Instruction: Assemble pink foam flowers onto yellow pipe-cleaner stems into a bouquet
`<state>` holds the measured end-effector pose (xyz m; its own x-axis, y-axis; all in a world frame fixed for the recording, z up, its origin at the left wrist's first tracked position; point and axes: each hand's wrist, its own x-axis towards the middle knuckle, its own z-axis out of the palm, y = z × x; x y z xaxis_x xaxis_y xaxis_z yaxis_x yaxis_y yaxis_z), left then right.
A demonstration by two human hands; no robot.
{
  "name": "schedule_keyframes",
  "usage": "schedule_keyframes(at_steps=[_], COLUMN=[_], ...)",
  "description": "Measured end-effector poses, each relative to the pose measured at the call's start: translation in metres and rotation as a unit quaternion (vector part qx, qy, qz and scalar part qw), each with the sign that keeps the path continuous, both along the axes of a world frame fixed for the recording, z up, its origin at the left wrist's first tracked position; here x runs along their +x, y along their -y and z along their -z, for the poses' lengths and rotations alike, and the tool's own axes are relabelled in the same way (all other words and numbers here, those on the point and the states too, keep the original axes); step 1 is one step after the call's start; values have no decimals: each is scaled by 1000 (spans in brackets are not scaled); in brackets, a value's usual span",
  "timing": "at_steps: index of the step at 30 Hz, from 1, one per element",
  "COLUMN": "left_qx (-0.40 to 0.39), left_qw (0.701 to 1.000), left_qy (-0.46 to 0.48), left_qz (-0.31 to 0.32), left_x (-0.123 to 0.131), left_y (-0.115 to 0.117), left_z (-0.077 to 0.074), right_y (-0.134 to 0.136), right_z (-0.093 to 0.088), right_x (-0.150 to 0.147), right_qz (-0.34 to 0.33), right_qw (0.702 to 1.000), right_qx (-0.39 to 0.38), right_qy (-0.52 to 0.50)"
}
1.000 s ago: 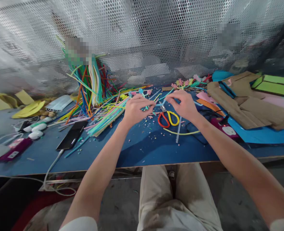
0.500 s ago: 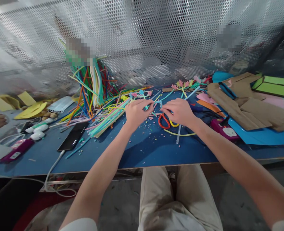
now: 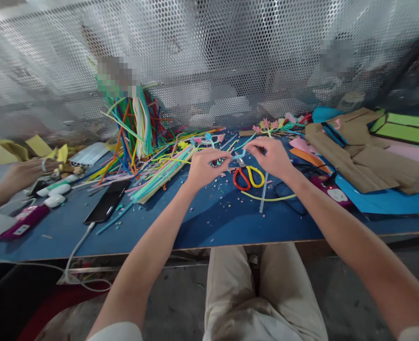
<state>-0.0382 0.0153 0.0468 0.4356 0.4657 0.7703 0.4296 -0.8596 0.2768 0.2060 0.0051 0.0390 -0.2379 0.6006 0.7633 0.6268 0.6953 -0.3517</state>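
Observation:
Between my hands runs a light blue stick, bent at an angle. My left hand pinches its left end. The fingertips of my right hand are closed on its right end. Just below lie scissors with one red and one yellow handle, their blades partly under the stick. A yellow stick and a clear stick rest on the blue table near the scissors, among small scattered scraps.
Colourful sticks stand and lie at the left, beside a black phone. Small flower shapes lie at the back. Brown cardboard covers blue sheets at right. Another person's hand is at far left. Perforated metal stands behind.
My hands have moved slightly right and the blue stick between them now shows a clear bend. The scissors are more exposed. The other person's hand has reached further in over the yellow pieces.

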Motion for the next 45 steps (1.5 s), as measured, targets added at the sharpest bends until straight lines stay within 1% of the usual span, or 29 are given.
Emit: schedule_keyframes(at_steps=[2, 5, 7, 10, 12, 16, 19, 21, 24, 28, 32, 34, 38, 40, 42, 45], left_qx=[-35, -81, -106, -134, -153, -204, -239, -249, -247, -240, -252, -251, -237, -208, -155, -80], left_qw=[999, 994, 991, 988, 985, 977, 968, 965, 965, 969, 965, 966, 968, 971, 975, 982], left_qy=[19, 40, 44, 51, 55, 63, 65, 58, 43, 21, 21, 31, 78, 117, 156, 160], left_qz=[-28, -66, -71, -62, -51, 1, 42, 60, 72, 63, 63, 56, 30, 13, -13, -57], left_x=[-1, -2, -3, -2, -1, 1, 0, -1, -2, -2, -1, 0, 1, -1, -3, -5], left_y=[-2, -5, -6, -6, -5, -5, -6, -6, -6, -5, -5, -4, -3, -4, -7, -11], left_z=[1, 1, 0, -2, -3, -3, -2, -2, -4, -6, -5, -4, -4, -5, -6, -6], right_y=[0, 3, 7, 11, 11, 9, 10, 12, 13, 14, 15, 14, 10, 7, 4, 0], right_z=[-1, -1, 1, 6, 8, 4, -1, -3, -5, -4, -3, -2, 0, 2, 5, 9], right_x=[1, 4, 5, 6, 5, 5, 4, 4, 4, 3, 3, 4, 8, 11, 12, 10], right_qz=[17, 95, 132, 151, 138, 74, 19, -2, -12, -51, -69, -72, -54, -41, -30, -24], right_qw=[1000, 990, 979, 970, 970, 976, 987, 992, 995, 993, 992, 992, 996, 998, 999, 999], right_qx=[20, 108, 156, 186, 190, 179, 141, 115, 101, 104, 93, 84, 48, 37, 41, 43], right_qy=[-16, -10, 11, 42, 67, 101, 73, 43, 15, 8, 48, 64, 52, 35, 15, 1])
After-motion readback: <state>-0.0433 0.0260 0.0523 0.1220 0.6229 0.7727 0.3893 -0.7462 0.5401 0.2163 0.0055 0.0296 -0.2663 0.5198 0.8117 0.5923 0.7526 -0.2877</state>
